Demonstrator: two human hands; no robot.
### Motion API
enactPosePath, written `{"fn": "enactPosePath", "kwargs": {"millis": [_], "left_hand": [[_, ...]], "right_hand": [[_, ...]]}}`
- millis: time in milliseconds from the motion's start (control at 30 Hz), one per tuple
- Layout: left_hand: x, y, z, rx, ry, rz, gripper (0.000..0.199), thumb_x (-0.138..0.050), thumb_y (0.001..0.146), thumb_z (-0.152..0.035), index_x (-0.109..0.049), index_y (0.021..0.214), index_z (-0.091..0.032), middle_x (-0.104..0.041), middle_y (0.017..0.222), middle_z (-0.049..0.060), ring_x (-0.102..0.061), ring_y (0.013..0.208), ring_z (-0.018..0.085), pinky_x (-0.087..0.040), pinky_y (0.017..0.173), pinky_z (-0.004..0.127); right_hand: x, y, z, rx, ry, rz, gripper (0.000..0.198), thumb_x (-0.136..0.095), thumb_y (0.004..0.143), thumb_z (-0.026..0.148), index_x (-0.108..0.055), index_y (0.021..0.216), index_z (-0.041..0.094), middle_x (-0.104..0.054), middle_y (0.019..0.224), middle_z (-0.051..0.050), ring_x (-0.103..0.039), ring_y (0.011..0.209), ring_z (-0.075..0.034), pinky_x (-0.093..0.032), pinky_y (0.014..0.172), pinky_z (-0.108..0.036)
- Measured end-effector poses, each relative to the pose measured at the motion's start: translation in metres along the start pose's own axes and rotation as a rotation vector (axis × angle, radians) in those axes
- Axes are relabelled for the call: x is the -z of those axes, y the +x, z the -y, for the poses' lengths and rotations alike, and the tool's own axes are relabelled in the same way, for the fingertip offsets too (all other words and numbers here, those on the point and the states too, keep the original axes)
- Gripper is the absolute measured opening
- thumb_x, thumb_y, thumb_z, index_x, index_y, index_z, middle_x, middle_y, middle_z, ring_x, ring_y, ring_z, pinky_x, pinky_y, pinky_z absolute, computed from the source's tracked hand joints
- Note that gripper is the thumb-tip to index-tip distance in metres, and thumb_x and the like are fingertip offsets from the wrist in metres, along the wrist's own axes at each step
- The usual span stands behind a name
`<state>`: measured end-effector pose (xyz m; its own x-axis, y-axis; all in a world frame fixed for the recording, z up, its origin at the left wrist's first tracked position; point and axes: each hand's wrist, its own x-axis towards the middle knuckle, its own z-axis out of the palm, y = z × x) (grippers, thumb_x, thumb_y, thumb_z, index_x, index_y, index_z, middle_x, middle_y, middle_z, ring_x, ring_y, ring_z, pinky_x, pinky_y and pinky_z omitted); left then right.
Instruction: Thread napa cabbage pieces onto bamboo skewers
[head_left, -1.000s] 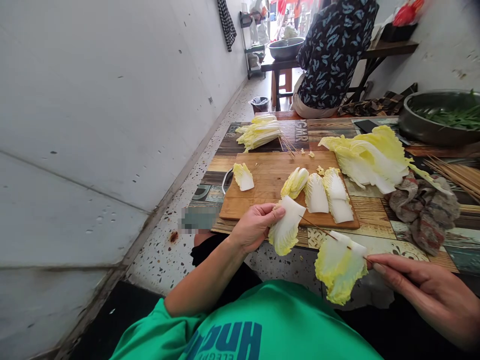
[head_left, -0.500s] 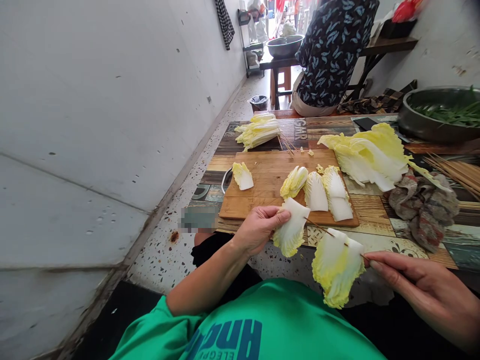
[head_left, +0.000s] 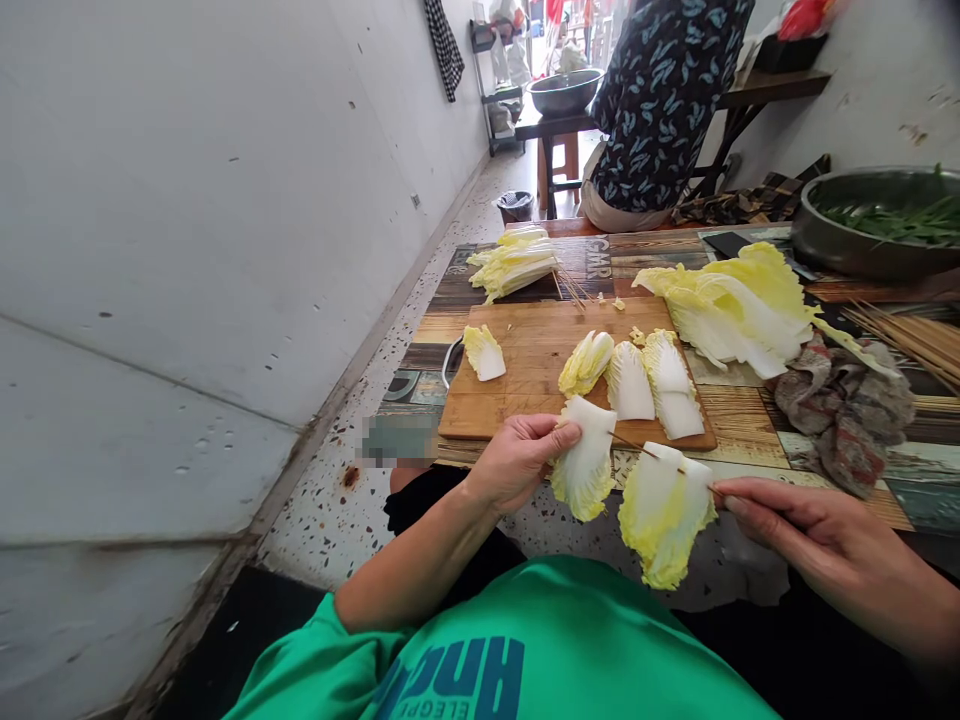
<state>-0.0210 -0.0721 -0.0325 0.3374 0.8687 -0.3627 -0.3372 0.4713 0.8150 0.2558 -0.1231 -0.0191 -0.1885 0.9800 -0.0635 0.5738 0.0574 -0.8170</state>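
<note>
My left hand (head_left: 517, 457) pinches a cut piece of napa cabbage (head_left: 586, 460) just off the near edge of the wooden cutting board (head_left: 540, 375). A thin bamboo skewer (head_left: 637, 450) is held in my right hand (head_left: 817, 545), and another cabbage piece (head_left: 664, 510) hangs threaded on it. The skewer's tip touches the piece in my left hand. On the board lie three cut pieces (head_left: 630, 375) close together and one apart (head_left: 484, 352) at its left side.
A pile of whole cabbage leaves (head_left: 739, 305) lies right of the board, with a crumpled cloth (head_left: 844, 405) and loose skewers (head_left: 911, 340) beyond. More cabbage (head_left: 514, 265) sits at the far edge. A metal basin of greens (head_left: 874, 225) stands far right. Another person (head_left: 664, 100) sits beyond the table.
My right hand has moved left and up with the skewered cabbage piece, bringing the skewer tip to the piece in my left hand. The left hand has hardly moved.
</note>
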Motion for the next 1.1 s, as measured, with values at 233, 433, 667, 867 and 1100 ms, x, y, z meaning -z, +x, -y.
{"fn": "enactPosePath", "kwargs": {"millis": [233,433,667,867,1100], "left_hand": [[0.004,-0.003,-0.005,-0.022,0.048,-0.006,0.043,-0.091,0.056,-0.048,-0.078,0.075,-0.011,-0.072,0.068,0.005,-0.063,0.064,0.013,-0.05,0.069,0.026],[0.001,-0.006,-0.001,0.008,0.034,0.013,0.042,-0.091,0.055,-0.047,-0.078,0.072,-0.012,-0.07,0.065,0.004,-0.062,0.065,0.012,-0.049,0.068,0.024],[0.002,-0.008,-0.001,-0.019,0.071,0.021,0.04,-0.09,0.058,-0.047,-0.078,0.072,-0.012,-0.071,0.067,0.005,-0.06,0.062,0.012,-0.049,0.068,0.026],[0.0,-0.011,-0.001,-0.018,0.127,0.039,0.041,-0.089,0.058,-0.05,-0.076,0.068,-0.012,-0.068,0.064,0.004,-0.058,0.061,0.012,-0.046,0.064,0.025],[-0.002,-0.014,0.005,-0.042,0.21,0.061,0.038,-0.085,0.066,-0.048,-0.075,0.07,-0.012,-0.062,0.063,0.001,-0.048,0.058,0.008,-0.036,0.058,0.022]], "right_hand": [[-0.001,0.001,0.012,-0.022,-0.016,0.012,0.053,-0.059,0.081,0.065,-0.083,0.086,0.018,-0.079,0.087,-0.012,-0.074,0.074,-0.026,-0.059,0.065,-0.029],[-0.002,-0.011,0.008,-0.02,0.015,-0.01,0.055,-0.06,0.081,0.068,-0.083,0.088,0.019,-0.08,0.086,-0.012,-0.074,0.071,-0.026,-0.06,0.063,-0.029],[-0.004,-0.011,0.015,-0.059,0.056,0.044,0.059,-0.059,0.08,0.07,-0.083,0.087,0.017,-0.08,0.086,-0.013,-0.074,0.073,-0.026,-0.06,0.066,-0.029],[-0.012,-0.012,0.009,-0.01,0.067,-0.016,0.043,-0.062,0.082,0.06,-0.082,0.09,0.022,-0.08,0.087,-0.008,-0.075,0.076,-0.026,-0.06,0.066,-0.032],[-0.013,-0.016,0.016,0.026,0.067,0.038,0.038,-0.058,0.087,0.052,-0.081,0.091,0.023,-0.08,0.083,-0.005,-0.075,0.077,-0.024,-0.06,0.064,-0.028]]}}
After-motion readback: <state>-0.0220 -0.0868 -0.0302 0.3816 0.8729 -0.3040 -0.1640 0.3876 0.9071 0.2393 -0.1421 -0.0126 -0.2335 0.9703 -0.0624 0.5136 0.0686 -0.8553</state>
